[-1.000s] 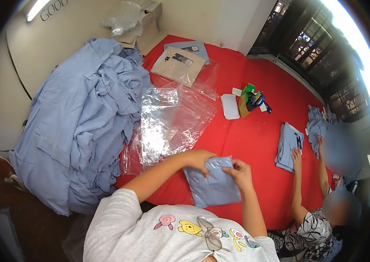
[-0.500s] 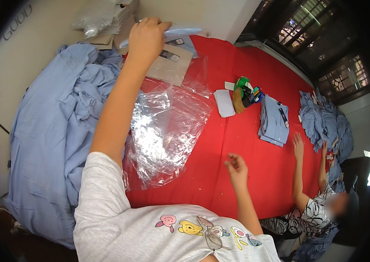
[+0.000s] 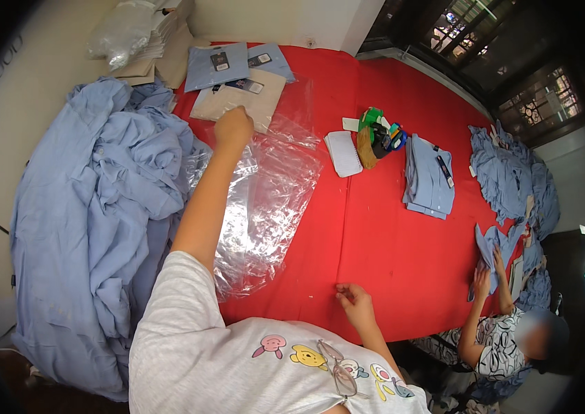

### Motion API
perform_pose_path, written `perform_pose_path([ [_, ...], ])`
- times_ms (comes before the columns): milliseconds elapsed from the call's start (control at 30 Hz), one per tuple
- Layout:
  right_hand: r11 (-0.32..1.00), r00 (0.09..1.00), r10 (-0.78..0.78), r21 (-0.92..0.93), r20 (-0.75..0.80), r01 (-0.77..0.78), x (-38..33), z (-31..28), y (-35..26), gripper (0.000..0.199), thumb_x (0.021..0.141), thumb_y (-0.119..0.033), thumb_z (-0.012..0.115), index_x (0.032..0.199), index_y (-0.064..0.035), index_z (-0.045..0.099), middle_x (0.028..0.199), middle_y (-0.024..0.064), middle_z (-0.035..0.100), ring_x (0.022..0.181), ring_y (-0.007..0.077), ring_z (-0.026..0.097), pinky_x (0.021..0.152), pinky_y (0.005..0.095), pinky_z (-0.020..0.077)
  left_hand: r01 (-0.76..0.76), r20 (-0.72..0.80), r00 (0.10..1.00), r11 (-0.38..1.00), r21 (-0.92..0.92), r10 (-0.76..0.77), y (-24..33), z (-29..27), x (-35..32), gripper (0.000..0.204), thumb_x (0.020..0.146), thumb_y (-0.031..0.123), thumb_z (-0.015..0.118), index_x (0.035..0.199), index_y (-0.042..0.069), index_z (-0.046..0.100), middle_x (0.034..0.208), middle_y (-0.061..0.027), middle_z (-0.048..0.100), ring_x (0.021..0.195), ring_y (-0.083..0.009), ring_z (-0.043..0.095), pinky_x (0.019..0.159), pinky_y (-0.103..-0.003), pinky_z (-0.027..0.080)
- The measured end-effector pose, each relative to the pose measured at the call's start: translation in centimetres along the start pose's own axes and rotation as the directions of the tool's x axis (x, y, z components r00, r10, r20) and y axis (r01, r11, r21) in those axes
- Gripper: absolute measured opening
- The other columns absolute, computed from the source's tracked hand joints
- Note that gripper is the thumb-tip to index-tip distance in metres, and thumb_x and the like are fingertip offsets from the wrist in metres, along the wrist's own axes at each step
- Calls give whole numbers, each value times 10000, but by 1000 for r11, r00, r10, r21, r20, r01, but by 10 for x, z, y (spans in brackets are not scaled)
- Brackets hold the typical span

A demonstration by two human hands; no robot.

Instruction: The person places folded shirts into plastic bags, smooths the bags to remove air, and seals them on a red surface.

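Note:
My left hand (image 3: 234, 127) is over the near edge of a beige folded garment in a clear bag (image 3: 234, 103), beside loose clear plastic bags (image 3: 265, 207). Its fingers point away and are mostly hidden, so their grip does not show. Just beyond lies a bagged blue shirt (image 3: 202, 69) with a dark tag, partly over another bagged blue shirt (image 3: 275, 61). My right hand (image 3: 356, 305) hovers above the red cloth (image 3: 334, 241) near my body, fingers loosely bent and apart, holding nothing.
A large heap of blue shirts (image 3: 99, 228) is on the left. Card sheets (image 3: 175, 52) stand behind it. A notepad (image 3: 344, 153), a pen holder (image 3: 368, 148) and folded blue shirts (image 3: 429, 179) sit right of centre. At right, a person (image 3: 499, 338) handles a blue garment (image 3: 489, 248).
My left hand has let go of the bagged blue shirt, which now lies flat at the back, and has come nearer. My right hand moved slightly nearer. The other person now has a blue garment.

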State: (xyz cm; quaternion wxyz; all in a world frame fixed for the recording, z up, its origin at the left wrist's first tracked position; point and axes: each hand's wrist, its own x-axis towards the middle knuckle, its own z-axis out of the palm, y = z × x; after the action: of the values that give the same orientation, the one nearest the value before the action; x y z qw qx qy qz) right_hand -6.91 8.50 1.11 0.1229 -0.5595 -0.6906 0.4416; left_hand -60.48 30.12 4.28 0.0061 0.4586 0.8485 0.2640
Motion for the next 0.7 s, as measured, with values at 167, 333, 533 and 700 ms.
perform_pose_path([
  [167,988,992,-99,110,-74,107,20,-4,-33,309,928,16,785,1234,4,742,1188,150,765,1001,219,763,933,355,597,-263,-456,886,902,-342,86,30,-114,-34,198,1055,235,636,1128,66,710,940,-248,765,889,-462,753,765,-581,565],
  [333,870,944,-292,367,-155,329,44,-18,-88,877,864,-9,863,1627,-105,443,1550,169,589,1293,277,668,1050,415,570,-483,-196,875,768,-421,443,102,-191,-131,267,998,137,612,1240,50,685,1020,-260,751,931,-476,722,801,-541,573],
  [533,486,886,-464,838,5,250,27,-92,-121,1545,601,-227,1009,1793,-187,27,1799,185,256,1637,367,348,1327,515,294,242,518,323,461,-854,792,161,-156,-257,253,1060,144,615,1268,28,703,1338,-113,746,1202,-215,691,1048,-379,523],
  [700,382,923,-331,922,199,-62,-12,-119,-52,1083,768,-54,908,1693,-46,344,1589,163,587,1445,313,604,1185,440,515,599,484,205,282,-749,850,201,-85,-298,192,1087,232,641,1159,79,732,1134,6,717,1057,-120,647,945,-311,508],
])
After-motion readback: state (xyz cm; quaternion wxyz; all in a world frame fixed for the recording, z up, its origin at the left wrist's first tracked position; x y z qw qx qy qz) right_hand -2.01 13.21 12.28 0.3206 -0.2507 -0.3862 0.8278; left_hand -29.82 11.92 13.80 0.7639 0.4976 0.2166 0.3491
